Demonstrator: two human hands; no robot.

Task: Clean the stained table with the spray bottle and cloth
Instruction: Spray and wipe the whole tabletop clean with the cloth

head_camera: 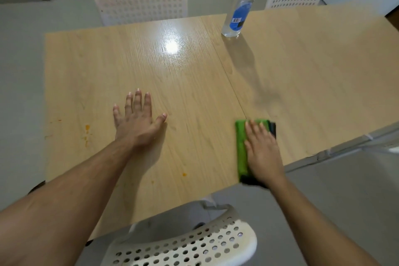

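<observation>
White chair sits at table's near edge. Right hand flat on cloth, left hand flat on table: wiping. Next: orange stains nr left edge.

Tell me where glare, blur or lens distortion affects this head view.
Head view: a bright ceiling-light glare patch sits on the table beyond the left hand; the cloth under the right hand looks slightly motion-blurred; wide-angle distortion tilts the spray bottle and bends the table edges.
</observation>
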